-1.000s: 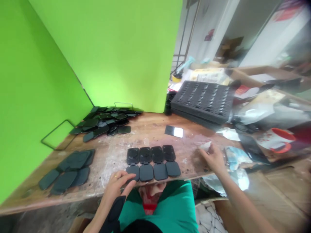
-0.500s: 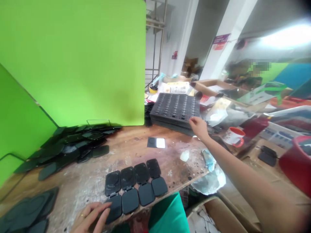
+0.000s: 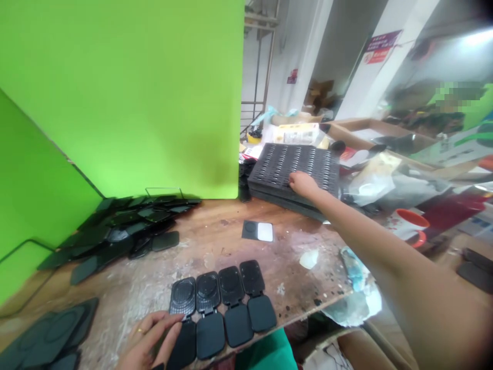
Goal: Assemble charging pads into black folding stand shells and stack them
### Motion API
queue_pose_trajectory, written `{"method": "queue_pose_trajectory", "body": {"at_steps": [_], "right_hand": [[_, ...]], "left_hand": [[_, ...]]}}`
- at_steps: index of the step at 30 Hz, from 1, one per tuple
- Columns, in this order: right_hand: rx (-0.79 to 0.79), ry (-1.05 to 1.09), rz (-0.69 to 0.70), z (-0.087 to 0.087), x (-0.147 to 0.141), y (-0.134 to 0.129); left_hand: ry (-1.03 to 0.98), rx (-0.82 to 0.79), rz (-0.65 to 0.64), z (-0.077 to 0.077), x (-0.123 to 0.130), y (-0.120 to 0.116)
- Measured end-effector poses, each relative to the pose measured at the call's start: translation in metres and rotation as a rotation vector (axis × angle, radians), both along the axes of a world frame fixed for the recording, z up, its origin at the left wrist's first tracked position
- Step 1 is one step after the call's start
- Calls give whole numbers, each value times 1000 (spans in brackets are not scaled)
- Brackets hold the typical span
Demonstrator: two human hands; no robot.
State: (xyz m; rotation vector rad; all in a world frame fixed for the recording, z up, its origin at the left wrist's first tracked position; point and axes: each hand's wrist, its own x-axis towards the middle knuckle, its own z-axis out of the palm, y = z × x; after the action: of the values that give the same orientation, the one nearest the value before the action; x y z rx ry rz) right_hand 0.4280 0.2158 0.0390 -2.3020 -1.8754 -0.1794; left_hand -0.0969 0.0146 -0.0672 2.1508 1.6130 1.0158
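Four black hinged folding pads lie opened flat in a row at the table's front edge, the leftmost hinged pad [image 3: 183, 295] having a ring-shaped recess in its upper half. My left hand [image 3: 150, 336] wears a ring and rests its outstretched fingers at that pad's hinge and lower half; it is open. Across the table, my right hand [image 3: 304, 184] reaches onto a dark foam tray [image 3: 269, 167] set with rows of small shiny metal parts. Its fingers are pinched together at the tray's near part; whatever is between them is hidden.
Dark plates are heaped at the left [image 3: 127, 221], with a stack of plates [image 3: 50, 334] nearer. A black-and-white card [image 3: 258, 230] lies mid-table. Green panels [image 3: 154, 103] wall the back. A cup [image 3: 408, 221], plastic bags [image 3: 370, 185] and boxes crowd the right.
My right hand has moved left and inward over the tray from its right front edge. My left fingers have shifted up to the leftmost pad's hinge. The view has turned slightly right.
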Motion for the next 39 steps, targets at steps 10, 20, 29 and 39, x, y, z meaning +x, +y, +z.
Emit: {"method": "queue_pose_trajectory", "body": {"at_steps": [10,20,29,39], "right_hand": [[18,78,-1,2,-14,1],[373,650,-25,25,-48,-53],[-86,1443,194,-9,-162,-93],[12,821,783,-76,-294,-138]], "left_hand": [[23,-1,30,-3,-6,-7],[57,4,-14,-27,-36,-4],[184,17,-44,-18,-10,-7],[318,-86,-69,-11,-3,-20]]}}
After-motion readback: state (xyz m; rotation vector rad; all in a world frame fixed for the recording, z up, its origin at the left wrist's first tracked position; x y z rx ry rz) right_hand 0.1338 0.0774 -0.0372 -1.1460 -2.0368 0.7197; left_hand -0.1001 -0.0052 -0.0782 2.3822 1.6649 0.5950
